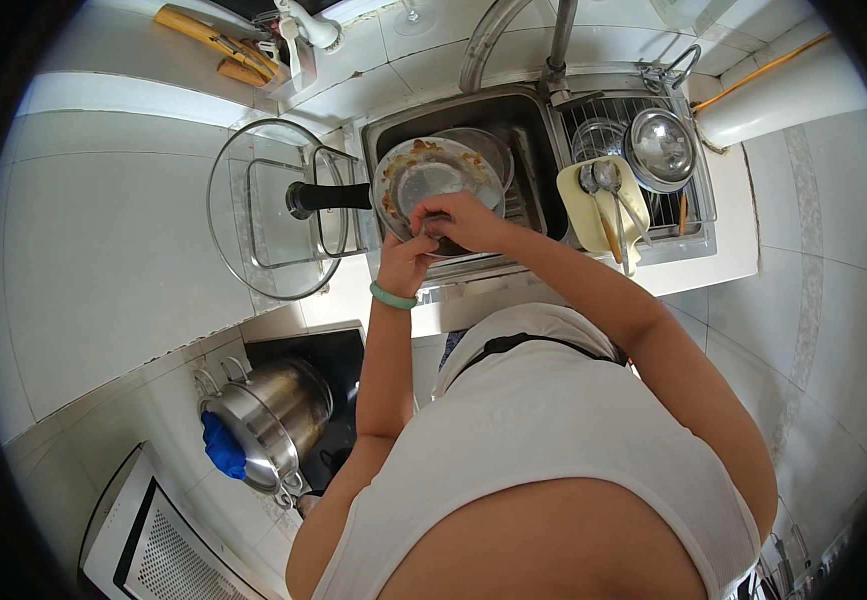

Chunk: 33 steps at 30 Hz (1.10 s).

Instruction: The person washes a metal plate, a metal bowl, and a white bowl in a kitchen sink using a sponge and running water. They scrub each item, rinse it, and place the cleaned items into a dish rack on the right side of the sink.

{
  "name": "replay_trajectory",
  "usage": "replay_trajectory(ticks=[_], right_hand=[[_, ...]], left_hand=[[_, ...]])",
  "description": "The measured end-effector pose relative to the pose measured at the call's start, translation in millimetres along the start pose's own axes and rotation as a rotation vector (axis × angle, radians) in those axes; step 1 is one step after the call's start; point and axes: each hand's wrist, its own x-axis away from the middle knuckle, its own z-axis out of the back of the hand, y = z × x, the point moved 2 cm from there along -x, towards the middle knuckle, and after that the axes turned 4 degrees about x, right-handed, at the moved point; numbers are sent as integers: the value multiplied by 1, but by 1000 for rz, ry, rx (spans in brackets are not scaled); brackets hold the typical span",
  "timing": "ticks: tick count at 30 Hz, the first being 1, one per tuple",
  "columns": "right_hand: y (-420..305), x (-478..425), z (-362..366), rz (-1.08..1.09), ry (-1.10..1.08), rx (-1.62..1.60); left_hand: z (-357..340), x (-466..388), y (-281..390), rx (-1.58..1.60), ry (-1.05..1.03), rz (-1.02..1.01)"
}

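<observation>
Over the left side of the sink (535, 161) is a pan (433, 169) with brown food residue around its inner wall and a cloudy pale bottom. A black handle (332, 196) reaches left from its rim. My left hand (406, 262) grips the near rim, and a pale green bangle circles that wrist. Curled fingers of my right hand (467, 221) press on the near inner side of the pan around a small greyish thing (437, 220), mostly hidden, perhaps a scouring pad. Behind the pan, a clear round dish (493, 146) shows in part in the sink.
A glass lid (227, 217) and a metal rack (268, 264) stand left of the sink. Right of it, a drainer holds a steel bowl (660, 146) and a cream board (591, 225) with spoons. The faucet (557, 64) rises behind; a steel steamer pot (291, 409) sits lower left.
</observation>
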Motion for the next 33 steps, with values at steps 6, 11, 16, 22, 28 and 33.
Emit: replay_trajectory(ticks=[6,11,16,22,28,33], right_hand=[[6,12,26,-78,-249,266],[-2,-10,52,-1,139,182],[6,-25,60,97,318,206],[9,14,-3,49,218,131],[43,23,-7,145,353,343],[64,11,10,144,416,398]], left_hand=[[-14,12,10,-13,92,-79],[-5,5,14,-255,192,-85],[-16,-1,15,-514,198,-224],[-9,-17,10,-555,267,-503],[-40,-6,27,-487,261,-475],[-47,1,27,-594,263,-400]])
